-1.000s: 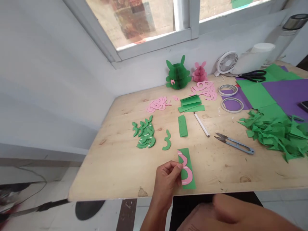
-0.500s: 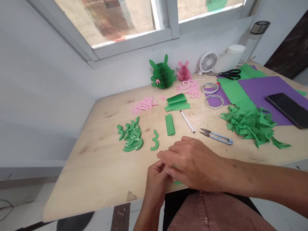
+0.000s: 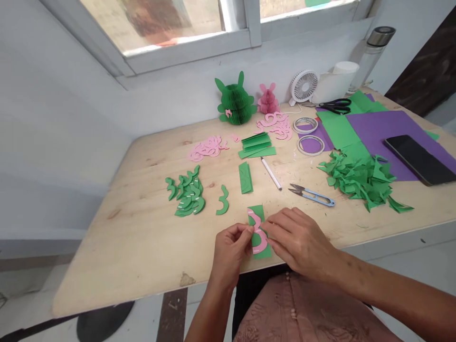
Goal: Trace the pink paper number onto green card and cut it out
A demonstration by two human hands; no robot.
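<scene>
A pink wavy paper cutout (image 3: 262, 243) lies over a green paper strip (image 3: 258, 212) near the table's front edge. My left hand (image 3: 232, 244) pinches the cutout at its left side, against the strip. Fingers loosely stretched, my right hand (image 3: 297, 237) rests its tips at the cutout's right edge. A single green wavy cutout (image 3: 223, 202) lies farther left, beside a pile of similar green cutouts (image 3: 190, 197). Behind the strip are a folded green piece with drawn lines (image 3: 245, 178), a white pen (image 3: 271, 174) and blue thread snips (image 3: 313, 195).
Green paper scraps (image 3: 359, 178) heap on the right, by a black phone (image 3: 420, 159) on purple paper (image 3: 377, 123). Tape rolls (image 3: 310, 145), black scissors (image 3: 337, 105), a small fan (image 3: 304, 86), pink cutouts (image 3: 208, 148) and a green honeycomb paper figure (image 3: 237, 104) stand or lie behind.
My right hand has moved right, off my left hand, uncovering the pink cutout and green strip. The view has shifted slightly.
</scene>
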